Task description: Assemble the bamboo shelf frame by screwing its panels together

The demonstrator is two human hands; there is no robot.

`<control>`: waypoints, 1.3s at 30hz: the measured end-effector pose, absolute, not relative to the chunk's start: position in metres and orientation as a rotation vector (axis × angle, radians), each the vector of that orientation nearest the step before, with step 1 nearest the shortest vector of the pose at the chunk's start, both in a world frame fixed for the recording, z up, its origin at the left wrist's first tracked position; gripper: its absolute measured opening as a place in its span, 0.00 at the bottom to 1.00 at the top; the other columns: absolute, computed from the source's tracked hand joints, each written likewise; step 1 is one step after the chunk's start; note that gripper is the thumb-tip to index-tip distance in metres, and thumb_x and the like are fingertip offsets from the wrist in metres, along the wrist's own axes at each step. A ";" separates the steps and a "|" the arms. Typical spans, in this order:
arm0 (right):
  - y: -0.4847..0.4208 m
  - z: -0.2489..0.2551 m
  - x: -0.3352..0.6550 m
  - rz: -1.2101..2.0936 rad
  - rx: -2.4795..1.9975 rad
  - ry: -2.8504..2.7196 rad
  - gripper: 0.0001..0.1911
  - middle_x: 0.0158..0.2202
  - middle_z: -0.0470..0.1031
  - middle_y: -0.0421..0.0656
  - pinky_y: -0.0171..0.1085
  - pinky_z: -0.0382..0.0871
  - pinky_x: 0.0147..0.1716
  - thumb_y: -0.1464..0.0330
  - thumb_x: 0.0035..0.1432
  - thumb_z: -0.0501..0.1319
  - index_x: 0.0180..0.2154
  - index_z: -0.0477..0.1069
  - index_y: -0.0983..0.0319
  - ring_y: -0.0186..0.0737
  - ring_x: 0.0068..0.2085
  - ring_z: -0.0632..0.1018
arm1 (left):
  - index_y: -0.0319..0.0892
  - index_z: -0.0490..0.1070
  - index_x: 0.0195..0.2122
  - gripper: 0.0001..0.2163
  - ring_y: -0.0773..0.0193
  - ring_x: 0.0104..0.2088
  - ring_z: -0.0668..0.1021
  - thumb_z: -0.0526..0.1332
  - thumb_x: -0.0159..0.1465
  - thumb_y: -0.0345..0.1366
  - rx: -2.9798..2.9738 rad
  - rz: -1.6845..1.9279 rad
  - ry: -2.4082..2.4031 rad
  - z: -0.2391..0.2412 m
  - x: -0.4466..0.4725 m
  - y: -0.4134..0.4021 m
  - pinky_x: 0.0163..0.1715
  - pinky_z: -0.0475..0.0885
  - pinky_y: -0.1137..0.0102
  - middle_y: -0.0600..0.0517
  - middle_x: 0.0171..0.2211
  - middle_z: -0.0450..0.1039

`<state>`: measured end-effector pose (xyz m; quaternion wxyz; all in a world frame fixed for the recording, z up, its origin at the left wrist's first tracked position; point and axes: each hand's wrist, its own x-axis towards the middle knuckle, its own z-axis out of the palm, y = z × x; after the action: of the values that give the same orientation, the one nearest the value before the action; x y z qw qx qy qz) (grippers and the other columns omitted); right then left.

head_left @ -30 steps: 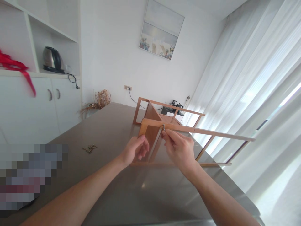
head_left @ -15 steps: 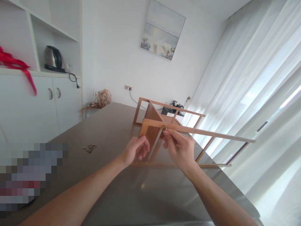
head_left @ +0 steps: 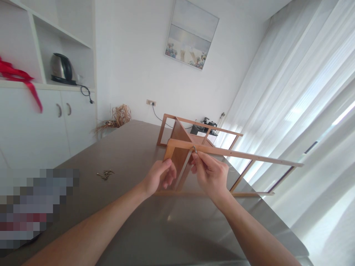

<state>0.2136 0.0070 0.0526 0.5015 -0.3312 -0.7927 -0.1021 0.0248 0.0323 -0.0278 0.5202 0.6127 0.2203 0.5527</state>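
A wooden frame (head_left: pixel 213 149) with panels and crossbars lies on its side on the grey table. My right hand (head_left: pixel 212 173) pinches a small bent metal piece, apparently a hex key (head_left: pixel 194 149), whose tip meets the near rail of the frame. Most of the key is hidden by my fingers. My left hand (head_left: pixel 159 175) is curled around the short end bar of the frame, thumb on its edge. Several loose screws (head_left: pixel 105 174) lie in a small heap on the table, left of my left hand.
The grey table (head_left: pixel 124 147) reaches to the white wall. A black appliance (head_left: pixel 203 129) stands behind the frame. At the left, a kettle (head_left: pixel 62 68) and red ribbon (head_left: pixel 20 75) sit on a shelf. White curtains (head_left: pixel 299 92) hang at the right.
My view has shifted very slightly. Both hands keep nearly the same places on the frame, and the metal piece has turned a little at the rail.
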 end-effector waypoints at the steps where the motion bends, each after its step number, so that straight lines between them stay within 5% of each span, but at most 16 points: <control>1: 0.007 0.052 0.213 -0.251 -0.800 -1.915 0.13 0.22 0.75 0.38 0.31 0.67 0.27 0.69 0.68 0.57 0.30 0.74 0.60 0.33 0.24 0.76 | 0.36 0.73 0.25 0.29 0.70 0.14 0.67 0.49 0.69 0.55 1.472 1.327 0.527 -0.028 0.025 0.032 0.16 0.59 0.74 0.51 0.16 0.67; 17: 0.004 0.058 0.212 -0.106 -0.854 -1.896 0.14 0.20 0.75 0.38 0.31 0.68 0.25 0.64 0.68 0.59 0.30 0.75 0.60 0.34 0.22 0.77 | 0.37 0.73 0.25 0.29 0.71 0.13 0.66 0.49 0.69 0.56 1.444 1.315 0.535 -0.027 0.025 0.031 0.16 0.58 0.74 0.51 0.15 0.67; 30: 0.002 0.057 0.207 -0.028 -0.943 -1.916 0.15 0.28 0.81 0.40 0.30 0.74 0.27 0.61 0.72 0.53 0.35 0.72 0.60 0.35 0.26 0.82 | 0.36 0.72 0.24 0.29 0.70 0.13 0.66 0.50 0.68 0.57 1.439 1.320 0.538 -0.026 0.026 0.029 0.15 0.58 0.74 0.51 0.15 0.67; 35: 0.002 0.054 0.206 -0.349 -0.997 -1.933 0.16 0.25 0.78 0.39 0.31 0.66 0.25 0.64 0.73 0.50 0.33 0.70 0.59 0.34 0.25 0.79 | 0.36 0.73 0.25 0.29 0.70 0.13 0.66 0.50 0.68 0.57 1.436 1.322 0.524 -0.026 0.026 0.030 0.15 0.58 0.74 0.52 0.15 0.66; 39: 0.005 0.052 0.207 -0.629 -1.030 -1.913 0.19 0.17 0.69 0.39 0.35 0.49 0.20 0.64 0.71 0.51 0.27 0.66 0.60 0.33 0.17 0.67 | 0.38 0.72 0.23 0.28 0.71 0.12 0.62 0.51 0.68 0.56 1.416 1.318 0.492 -0.031 0.025 0.033 0.14 0.61 0.74 0.56 0.11 0.60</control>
<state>0.2073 0.0050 0.0523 0.4257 -0.4120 -0.7653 -0.2516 0.0254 0.0329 -0.0307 0.5418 0.5963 0.2070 0.5549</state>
